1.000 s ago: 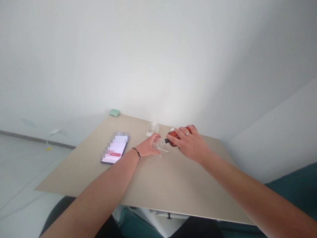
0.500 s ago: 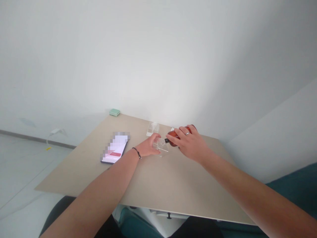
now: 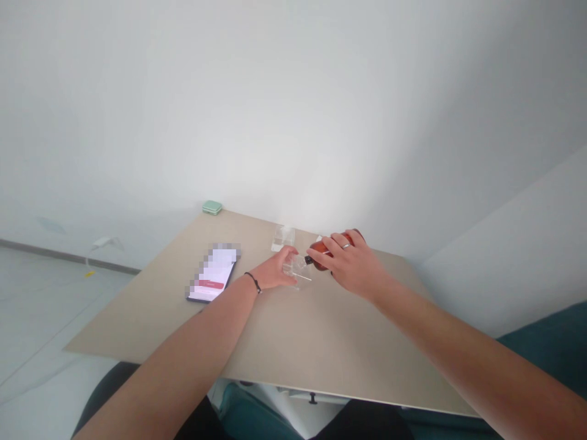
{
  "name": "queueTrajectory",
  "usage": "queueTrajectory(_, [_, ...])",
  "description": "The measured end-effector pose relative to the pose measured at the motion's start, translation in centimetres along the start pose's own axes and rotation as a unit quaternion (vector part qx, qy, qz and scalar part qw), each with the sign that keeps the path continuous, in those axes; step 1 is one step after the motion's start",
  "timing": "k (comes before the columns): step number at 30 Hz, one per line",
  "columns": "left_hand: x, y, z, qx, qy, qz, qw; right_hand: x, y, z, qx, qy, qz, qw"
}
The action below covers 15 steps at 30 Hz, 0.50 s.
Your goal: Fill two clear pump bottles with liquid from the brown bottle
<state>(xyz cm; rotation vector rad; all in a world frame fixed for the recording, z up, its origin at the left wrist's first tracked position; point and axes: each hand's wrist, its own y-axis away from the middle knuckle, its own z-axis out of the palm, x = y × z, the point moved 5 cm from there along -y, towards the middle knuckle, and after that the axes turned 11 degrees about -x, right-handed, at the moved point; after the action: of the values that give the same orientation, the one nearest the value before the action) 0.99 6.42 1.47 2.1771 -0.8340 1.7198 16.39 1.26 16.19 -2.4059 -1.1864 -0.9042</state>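
My right hand (image 3: 349,264) is wrapped round a brown bottle (image 3: 317,255), tilted nearly flat with its black neck (image 3: 309,260) pointing left. Below that neck is a small clear container (image 3: 297,266), and my left hand (image 3: 279,269) grips it from the left with thumb and fingers. The clear container seems to rest on or above a clear flat piece (image 3: 302,277) on the table; its exact shape is hard to make out. Whether liquid leaves the bottle cannot be seen.
A phone (image 3: 215,269) with its screen lit lies left of my hands. Behind them stands another clear item (image 3: 283,238), with a white bit (image 3: 320,238) to its right. A green case (image 3: 212,208) sits at the table's (image 3: 330,342) back left corner, against the wall (image 3: 293,122).
Both hands stay in nearly the same place, and the bottle keeps its tilt over the clear container. No clear movement shows.
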Motion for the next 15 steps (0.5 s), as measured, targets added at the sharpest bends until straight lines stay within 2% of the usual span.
queueTrajectory(15, [-0.32,-0.02,0.03,-0.009,0.009,0.0,1.0,0.02,-0.2,-0.3,-0.004,0.005,-0.013,1.0])
